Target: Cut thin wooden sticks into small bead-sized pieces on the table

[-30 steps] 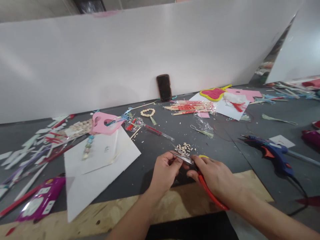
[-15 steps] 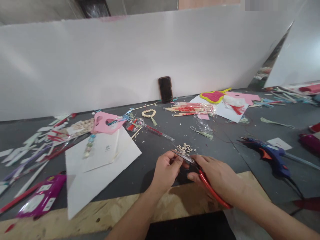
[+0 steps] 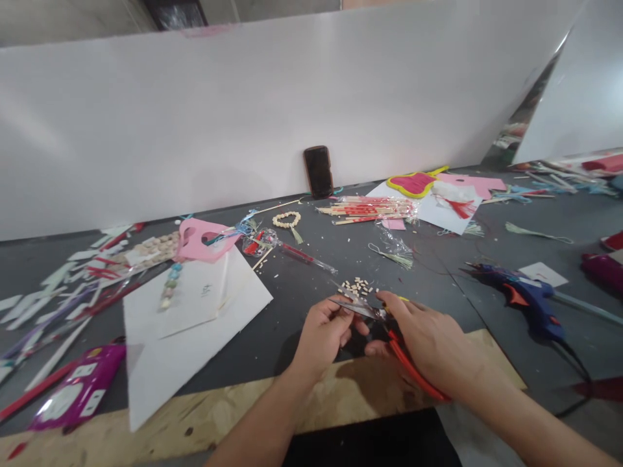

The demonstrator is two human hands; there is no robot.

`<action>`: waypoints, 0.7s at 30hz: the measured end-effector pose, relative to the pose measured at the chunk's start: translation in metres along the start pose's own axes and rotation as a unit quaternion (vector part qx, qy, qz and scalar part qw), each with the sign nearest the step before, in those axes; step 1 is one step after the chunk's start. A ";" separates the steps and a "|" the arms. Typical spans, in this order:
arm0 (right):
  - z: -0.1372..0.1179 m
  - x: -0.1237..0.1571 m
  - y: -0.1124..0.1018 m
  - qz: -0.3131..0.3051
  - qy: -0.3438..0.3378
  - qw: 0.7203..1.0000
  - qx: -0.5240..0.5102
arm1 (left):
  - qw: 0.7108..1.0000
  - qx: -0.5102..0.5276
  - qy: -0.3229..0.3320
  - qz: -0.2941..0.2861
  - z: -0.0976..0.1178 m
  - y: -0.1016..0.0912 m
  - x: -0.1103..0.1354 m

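My right hand (image 3: pixel 428 337) grips red-handled scissors (image 3: pixel 409 366) at the near edge of the dark table. The scissor blades (image 3: pixel 357 307) point left and stand a little apart, right at the fingertips of my left hand (image 3: pixel 325 334). The left thumb and forefinger are pinched together there; whatever they hold is too small to make out. Just beyond the blades lies a loose pile of small pale cut pieces (image 3: pixel 359 287). A stick with red contents in clear wrap (image 3: pixel 306 257) lies farther left.
White sheets (image 3: pixel 195 363) and a purple packet (image 3: pixel 80 386) lie left. A blue glue gun (image 3: pixel 528 301) rests right, its cord hanging near the edge. Behind are a beaded bracelet (image 3: pixel 287 220), wrapped sticks (image 3: pixel 370 209) and a phone (image 3: pixel 318 172) leaning on the white panel (image 3: pixel 219 117).
The scissor blades have parted, with one now showing above the other. Both hands stay in nearly the same place; the view has shifted slightly.
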State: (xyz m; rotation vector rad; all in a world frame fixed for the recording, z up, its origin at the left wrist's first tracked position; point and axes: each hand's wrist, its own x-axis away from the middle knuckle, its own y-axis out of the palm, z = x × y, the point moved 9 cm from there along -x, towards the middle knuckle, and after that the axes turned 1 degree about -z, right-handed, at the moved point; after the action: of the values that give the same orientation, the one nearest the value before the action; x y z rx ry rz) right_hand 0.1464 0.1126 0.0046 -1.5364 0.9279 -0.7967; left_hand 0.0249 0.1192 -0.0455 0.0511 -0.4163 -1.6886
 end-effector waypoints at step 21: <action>0.008 0.008 0.002 0.065 -0.027 0.997 0.035 | 0.997 -0.068 0.019 -0.008 0.003 0.004 0.003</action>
State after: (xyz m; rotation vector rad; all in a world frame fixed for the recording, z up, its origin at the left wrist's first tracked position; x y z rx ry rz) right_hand 0.1565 0.1088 0.0013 -1.4153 0.9404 -0.6833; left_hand 0.0275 0.1167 -0.0408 -0.0142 -0.2724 -1.7259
